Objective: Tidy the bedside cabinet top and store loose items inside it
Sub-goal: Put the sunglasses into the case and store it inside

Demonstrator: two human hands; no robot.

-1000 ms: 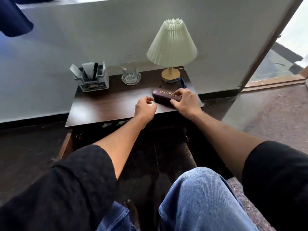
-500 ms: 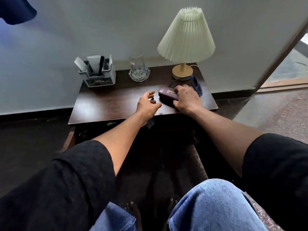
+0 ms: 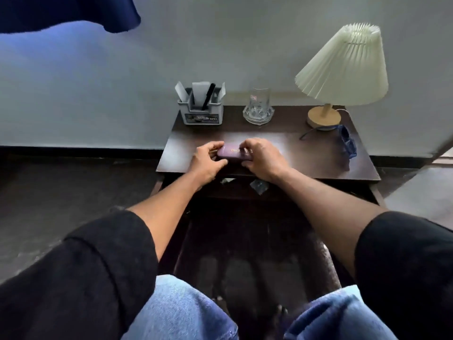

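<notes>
Head view. Both hands grasp a small oblong maroon case with gold lettering, which lies near the front edge of the dark wooden cabinet surface. The left hand closes curled fingers on its left end; the right hand covers its right end, fingers bent over the top. The lettering is blurred and partly covered. Behind stand a grey organiser box holding cards and a black pen, a clear glass tumbler and a cream pleated-shade lamp on a wooden base. Blue fabric lies at right. Below the top, the open compartment's contents are too dark to make out.
</notes>
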